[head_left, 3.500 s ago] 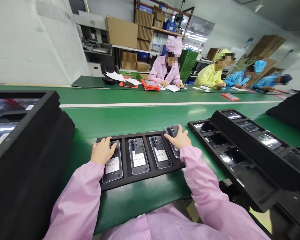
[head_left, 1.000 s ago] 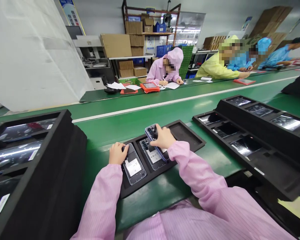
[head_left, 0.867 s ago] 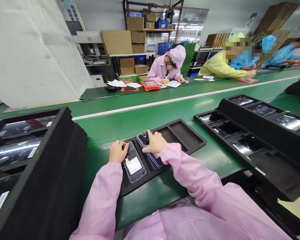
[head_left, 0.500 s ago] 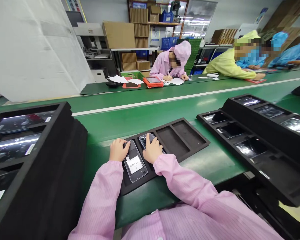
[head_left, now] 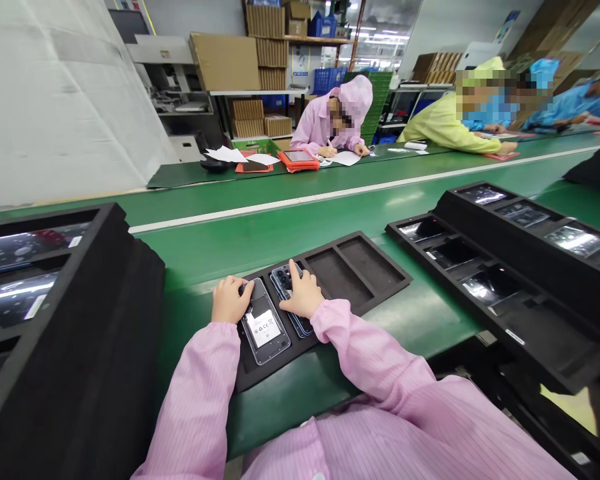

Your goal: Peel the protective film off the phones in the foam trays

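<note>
My left hand is closed at the upper left corner of a phone with its back off, thumb on the corner. A white battery label shows inside that phone, which lies in the leftmost slot of a black foam tray. My right hand is over a second phone with dark round camera lenses, in the slot beside it. The thumb is at this phone's left edge, the index finger reaches toward its top, and the other fingers are at the right side. My palm hides its middle.
Stacked black foam trays with phones stand at left. More loaded trays lie at right, one overhanging the green bench. Across it, a person in pink writes on paper beside red-edged folders; other people sit farther right.
The view has shifted slightly. Under my right hand, more of the second phone's camera end and left edge shows, and my fingers are set wider. My left hand stays at its phone's corner.
</note>
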Tool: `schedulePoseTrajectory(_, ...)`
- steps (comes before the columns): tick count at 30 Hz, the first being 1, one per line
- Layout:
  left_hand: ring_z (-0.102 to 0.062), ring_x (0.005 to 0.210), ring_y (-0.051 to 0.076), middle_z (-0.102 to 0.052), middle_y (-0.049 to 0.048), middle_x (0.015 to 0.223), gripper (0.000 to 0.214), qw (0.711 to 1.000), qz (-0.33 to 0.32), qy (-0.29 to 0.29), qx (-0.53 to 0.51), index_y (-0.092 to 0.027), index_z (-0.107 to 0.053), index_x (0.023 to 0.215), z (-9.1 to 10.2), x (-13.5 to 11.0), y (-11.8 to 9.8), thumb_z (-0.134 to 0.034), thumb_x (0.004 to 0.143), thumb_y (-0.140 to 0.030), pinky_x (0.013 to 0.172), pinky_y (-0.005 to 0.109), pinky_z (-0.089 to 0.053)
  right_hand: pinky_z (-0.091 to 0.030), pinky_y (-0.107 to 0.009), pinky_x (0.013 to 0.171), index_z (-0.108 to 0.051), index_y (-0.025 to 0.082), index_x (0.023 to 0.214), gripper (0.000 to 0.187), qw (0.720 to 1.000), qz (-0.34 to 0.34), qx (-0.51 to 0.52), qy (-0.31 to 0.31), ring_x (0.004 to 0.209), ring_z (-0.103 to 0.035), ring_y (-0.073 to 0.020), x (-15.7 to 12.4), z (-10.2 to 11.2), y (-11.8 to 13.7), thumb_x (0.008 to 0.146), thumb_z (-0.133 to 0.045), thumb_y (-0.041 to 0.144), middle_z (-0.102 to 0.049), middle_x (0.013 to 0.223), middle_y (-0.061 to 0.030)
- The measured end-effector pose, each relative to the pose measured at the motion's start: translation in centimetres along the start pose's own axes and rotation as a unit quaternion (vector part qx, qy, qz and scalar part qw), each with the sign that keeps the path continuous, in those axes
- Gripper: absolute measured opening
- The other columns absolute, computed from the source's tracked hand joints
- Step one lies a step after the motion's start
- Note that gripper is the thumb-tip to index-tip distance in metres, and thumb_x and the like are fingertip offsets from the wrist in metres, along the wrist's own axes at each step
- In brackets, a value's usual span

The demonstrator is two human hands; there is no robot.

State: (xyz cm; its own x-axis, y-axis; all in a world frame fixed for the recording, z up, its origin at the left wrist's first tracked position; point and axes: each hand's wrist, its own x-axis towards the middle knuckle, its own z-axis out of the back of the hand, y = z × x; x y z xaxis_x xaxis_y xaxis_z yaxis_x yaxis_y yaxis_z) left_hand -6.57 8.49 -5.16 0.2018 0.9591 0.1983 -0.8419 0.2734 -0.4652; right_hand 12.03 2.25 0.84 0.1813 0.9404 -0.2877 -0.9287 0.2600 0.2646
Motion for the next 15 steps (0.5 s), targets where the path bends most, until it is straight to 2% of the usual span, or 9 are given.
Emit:
schedulePoseTrajectory(4,-0.056,0.105,0.031,-0.064,0.0095,0.101,0.025,1.000,0.001,0.002,0.006,-0.021,-0.071,0.091,0.1,0.0,0.0,-0.051,0.096,-0.036,0.095,0.045,-0.043,-0.048,-0.048,0.095,0.000,0.025,0.160,0.112,1.000,-0.013,-0.021,0.019,0.127,-0.044,-0.0351,0.0,0.2,0.9,0.078,-0.075,0.037,-0.038,0.142,-0.0228)
schedulePoseTrajectory(8,-0.056,0.105,0.031,-0.064,0.0090,0.101,0.025,1.000,0.004,0.005,0.010,-0.022,-0.071,0.092,0.1,-0.1,0.0,-0.051,0.096,-0.036,0.096,0.045,-0.043,-0.046,-0.052,0.096,-0.003,0.027,0.161,0.109,0.998,-0.008,-0.049,0.024,0.132,-0.040,-0.0383,0.3,0.7,1.8,0.080,-0.076,0.030,-0.029,0.148,-0.0265)
schedulePoseTrajectory(15,-0.056,0.105,0.031,-0.063,0.0089,0.100,0.025,1.000,0.004,0.005,0.014,-0.021,-0.071,0.093,0.1,-0.1,0.0,-0.051,0.096,-0.036,0.095,0.046,-0.043,-0.046,-0.042,0.097,0.001,0.021,0.160,0.118,0.997,0.024,-0.025,0.073,0.133,-0.042,-0.0373,1.4,2.1,0.4,0.075,-0.078,0.038,-0.040,0.141,-0.0252)
